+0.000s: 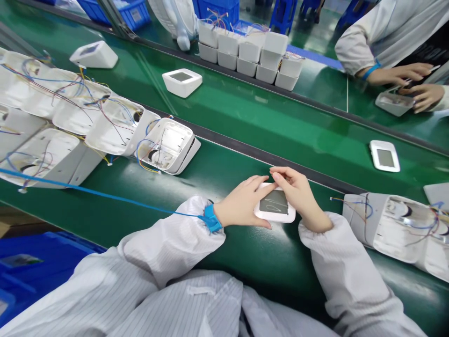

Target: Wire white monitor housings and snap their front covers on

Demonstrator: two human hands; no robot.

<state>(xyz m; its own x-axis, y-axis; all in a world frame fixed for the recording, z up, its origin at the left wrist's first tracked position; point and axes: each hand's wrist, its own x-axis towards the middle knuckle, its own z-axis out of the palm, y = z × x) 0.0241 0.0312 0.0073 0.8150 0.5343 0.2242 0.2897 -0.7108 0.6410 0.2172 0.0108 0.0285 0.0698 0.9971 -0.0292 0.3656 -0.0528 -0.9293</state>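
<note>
A white device with a grey screen [273,203] lies on the green work surface [245,252] in front of me, its screen facing up. My left hand [245,201], with a blue strap at the wrist, grips its left side between thumb and fingers. At its top edge my right hand [294,189] has thumb and fingertips pinched together; whatever is between them is too small to name. Thin pale lines show on the screen.
Open white housings with coloured wires [168,145] are stacked at the left, and more housings [400,229] stand at the right. Devices [182,82] sit on the belt beyond a dark rail. Across it, another person's hands [396,75] work on a housing. A blue cord [105,194] crosses from the left.
</note>
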